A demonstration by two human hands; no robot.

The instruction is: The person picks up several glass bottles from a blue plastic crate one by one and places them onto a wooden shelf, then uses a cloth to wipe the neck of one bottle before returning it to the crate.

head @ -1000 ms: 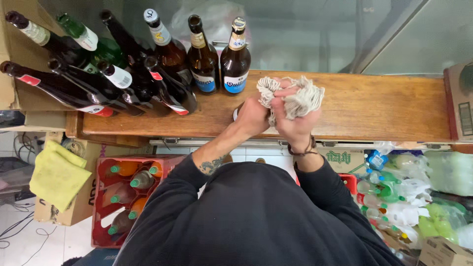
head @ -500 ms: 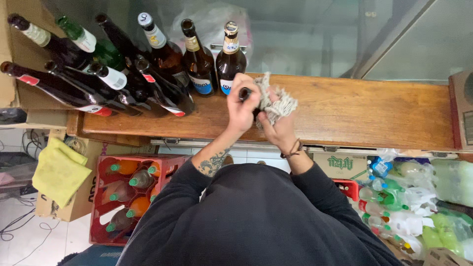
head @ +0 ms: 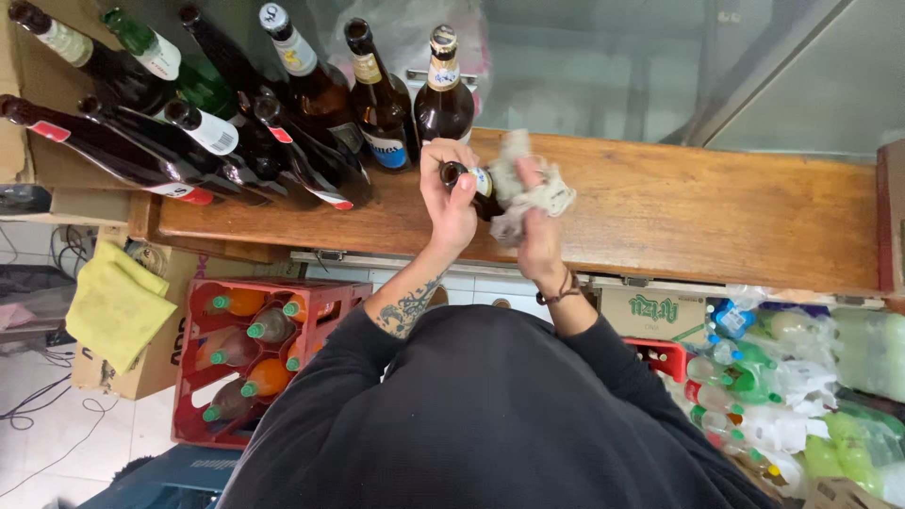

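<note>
Just above the middle of the frame, the left hand (head: 451, 193) is closed around the neck of a dark brown bottle (head: 476, 184), fingers curled over its top, holding it over the wooden counter (head: 698, 212). Right beside it the right hand (head: 537, 240) is clenched on a crumpled grey-white rag (head: 528, 193), which is pressed against the bottle's side and wraps part of it, so the lower body of the bottle is hidden. Directly behind the hands, in the upper left of the frame, a cluster of dark glass bottles (head: 283, 113) stands on the counter. At lower left a red crate (head: 259, 353) holds bottles with orange contents and green caps, and a yellow cloth (head: 118, 306) lies draped over a cardboard box at the left edge. Bagged plastic bottles (head: 782, 377) fill the lower right.
</note>
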